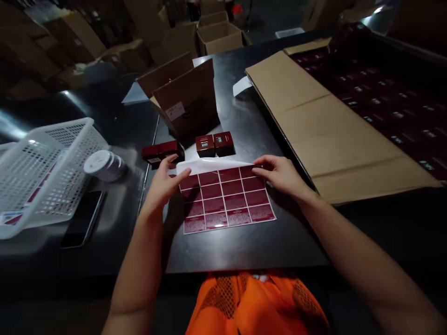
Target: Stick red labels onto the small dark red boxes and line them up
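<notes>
Fingers of my left hand and right hand pinch the far corners of the label sheet lying flat on the near worktop, so I judge peeling slowly and evenly avoids tearing labels.

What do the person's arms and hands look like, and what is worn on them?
Both arms are bare up to the bottom edge of the picture: no sleeves show. The left hand and right hand wear no gloves, and no rings, watch or bands are visible. Below, between the arms, an orange mesh garment shows.
</notes>
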Motion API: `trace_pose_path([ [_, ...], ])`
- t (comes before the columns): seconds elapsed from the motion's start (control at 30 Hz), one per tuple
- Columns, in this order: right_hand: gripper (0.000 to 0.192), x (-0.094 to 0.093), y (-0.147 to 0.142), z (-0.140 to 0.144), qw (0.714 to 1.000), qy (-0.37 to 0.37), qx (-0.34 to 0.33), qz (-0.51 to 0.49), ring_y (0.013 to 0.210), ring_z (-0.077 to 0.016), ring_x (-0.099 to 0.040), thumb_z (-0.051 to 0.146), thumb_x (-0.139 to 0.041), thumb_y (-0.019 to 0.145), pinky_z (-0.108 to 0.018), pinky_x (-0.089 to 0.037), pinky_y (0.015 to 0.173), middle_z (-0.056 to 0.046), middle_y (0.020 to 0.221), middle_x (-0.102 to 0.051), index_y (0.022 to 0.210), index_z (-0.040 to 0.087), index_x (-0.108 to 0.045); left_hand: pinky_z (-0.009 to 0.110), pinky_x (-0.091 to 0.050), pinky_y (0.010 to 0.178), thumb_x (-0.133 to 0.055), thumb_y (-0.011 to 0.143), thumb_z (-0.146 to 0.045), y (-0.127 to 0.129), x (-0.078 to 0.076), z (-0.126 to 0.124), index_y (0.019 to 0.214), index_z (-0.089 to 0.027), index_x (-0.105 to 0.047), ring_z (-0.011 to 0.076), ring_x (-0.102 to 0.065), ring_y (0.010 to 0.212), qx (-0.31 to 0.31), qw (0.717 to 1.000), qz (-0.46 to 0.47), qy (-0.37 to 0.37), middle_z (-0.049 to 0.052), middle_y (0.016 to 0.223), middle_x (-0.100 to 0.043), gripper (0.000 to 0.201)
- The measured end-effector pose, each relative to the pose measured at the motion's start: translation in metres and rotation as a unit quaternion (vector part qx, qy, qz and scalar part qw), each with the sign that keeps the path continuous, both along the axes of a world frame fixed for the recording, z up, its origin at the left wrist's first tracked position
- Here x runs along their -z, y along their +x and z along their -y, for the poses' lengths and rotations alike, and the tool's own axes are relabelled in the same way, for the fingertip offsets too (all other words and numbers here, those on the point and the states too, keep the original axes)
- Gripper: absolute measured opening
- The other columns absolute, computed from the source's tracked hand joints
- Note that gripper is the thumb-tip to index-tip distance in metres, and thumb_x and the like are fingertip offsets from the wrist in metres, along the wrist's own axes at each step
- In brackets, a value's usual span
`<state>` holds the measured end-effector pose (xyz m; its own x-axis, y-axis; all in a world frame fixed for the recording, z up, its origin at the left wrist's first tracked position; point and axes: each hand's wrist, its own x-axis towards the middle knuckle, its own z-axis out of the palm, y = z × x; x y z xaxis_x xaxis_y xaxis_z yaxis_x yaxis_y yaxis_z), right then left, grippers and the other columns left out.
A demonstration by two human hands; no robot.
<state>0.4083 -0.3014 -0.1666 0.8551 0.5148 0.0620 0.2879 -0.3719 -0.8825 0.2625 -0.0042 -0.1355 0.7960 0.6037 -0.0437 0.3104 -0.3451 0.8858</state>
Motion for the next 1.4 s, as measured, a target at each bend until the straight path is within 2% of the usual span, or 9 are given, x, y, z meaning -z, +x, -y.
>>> trace_pose_path([
  [0.1,0.021,-0.001,-0.004,-0.003,0.996,-0.024,0.04,0.078,0.082,-0.0269,-0.068,0.029,-0.076,0.078,-0.043,-0.057,0.073,-0.008,0.091,-0.073,0.097,0.02,-0.075,0.026,-0.048,0.062,-0.086,0.06,-0.038,0.0,-0.003,0.006,0.138,-0.021,-0.049,0.0145,-0.059,0.067,0.016,0.988,0.064,-0.136,0.0,0.08,-0.064,0.089],
  [0.2,0.03,-0.012,-0.023,-0.008,0.96,-0.02,0.069,0.27,0.11,-0.034,-0.062,0.028,-0.078,0.08,-0.054,-0.05,0.098,-0.013,0.114,-0.069,0.108,0.021,-0.073,0.025,-0.05,0.062,-0.086,0.06,-0.033,0.001,-0.005,0.024,0.139,-0.022,-0.046,0.014,-0.061,0.063,0.034,0.977,0.115,-0.177,-0.004,0.07,-0.063,0.089],
  [0.37,0.031,-0.024,-0.062,-0.022,0.919,0.012,-0.126,0.373,0.121,-0.0284,-0.061,0.039,-0.066,0.094,-0.049,-0.045,0.103,-0.005,0.121,-0.072,0.123,0.029,-0.066,0.021,-0.05,0.059,-0.085,0.068,-0.035,-0.004,-0.001,0.065,0.137,-0.025,-0.049,0.0114,-0.061,0.058,0.041,0.969,0.13,-0.208,-0.007,0.064,-0.062,0.078],
  [0.47,0.049,-0.018,-0.072,-0.03,0.915,-0.001,-0.17,0.366,0.126,-0.0308,-0.059,0.048,-0.071,0.088,-0.05,-0.043,0.103,-0.008,0.129,-0.069,0.131,0.027,-0.062,0.02,-0.05,0.059,-0.084,0.071,-0.04,-0.008,0.002,0.083,0.137,-0.026,-0.048,0.0117,-0.062,0.059,0.037,0.963,0.131,-0.23,-0.007,0.064,-0.062,0.076],
  [0.57,0.051,-0.009,-0.07,-0.033,0.92,0.007,-0.154,0.36,0.124,-0.0308,-0.061,0.044,-0.075,0.085,-0.048,-0.045,0.101,-0.011,0.127,-0.07,0.129,0.021,-0.062,0.019,-0.05,0.059,-0.082,0.075,-0.043,-0.011,0.005,0.09,0.137,-0.026,-0.05,0.0103,-0.061,0.059,0.044,0.963,0.145,-0.223,-0.007,0.064,-0.061,0.071],
  [0.77,0.046,-0.002,-0.059,-0.03,0.932,0.048,-0.13,0.334,0.119,-0.0271,-0.064,0.039,-0.077,0.083,-0.044,-0.049,0.1,-0.01,0.119,-0.072,0.121,0.017,-0.063,0.03,-0.057,0.075,-0.088,0.069,-0.032,-0.014,0.006,0.079,0.142,-0.03,-0.051,0.0192,-0.069,0.085,0.184,0.96,0.091,-0.193,0.002,0.095,-0.069,0.082],
  [0.93,0.06,0.002,-0.063,-0.032,0.924,0.045,-0.133,0.355,0.125,-0.0285,-0.06,0.046,-0.079,0.08,-0.046,-0.046,0.106,-0.013,0.127,-0.069,0.129,0.017,-0.06,0.025,-0.052,0.069,-0.083,0.076,-0.031,-0.017,0.008,0.077,0.139,-0.027,-0.057,0.0146,-0.063,0.075,0.157,0.974,0.097,-0.131,0.0,0.083,-0.066,0.069],
  [1.23,0.021,0.007,-0.069,-0.034,0.929,0.091,-0.111,0.341,0.09,-0.0182,-0.071,0.027,-0.067,0.094,-0.04,-0.045,0.099,-0.003,0.1,-0.078,0.114,0.019,-0.068,0.026,-0.052,0.07,-0.076,0.08,-0.033,-0.016,0.003,0.083,0.103,-0.022,-0.076,0.0158,-0.067,0.072,0.149,0.985,0.073,-0.048,0.002,0.081,-0.075,0.026],
  [1.4,0.021,-0.002,-0.068,-0.032,0.914,0.029,0.016,0.404,0.103,-0.0251,-0.062,0.032,-0.075,0.087,-0.043,-0.036,0.093,-0.004,0.1,-0.076,0.106,0.023,-0.074,0.025,-0.049,0.065,-0.074,0.08,-0.04,-0.014,0.01,0.09,0.08,-0.018,-0.072,0.0157,-0.064,0.068,0.076,0.99,0.091,-0.075,0.001,0.074,-0.072,0.022],
])
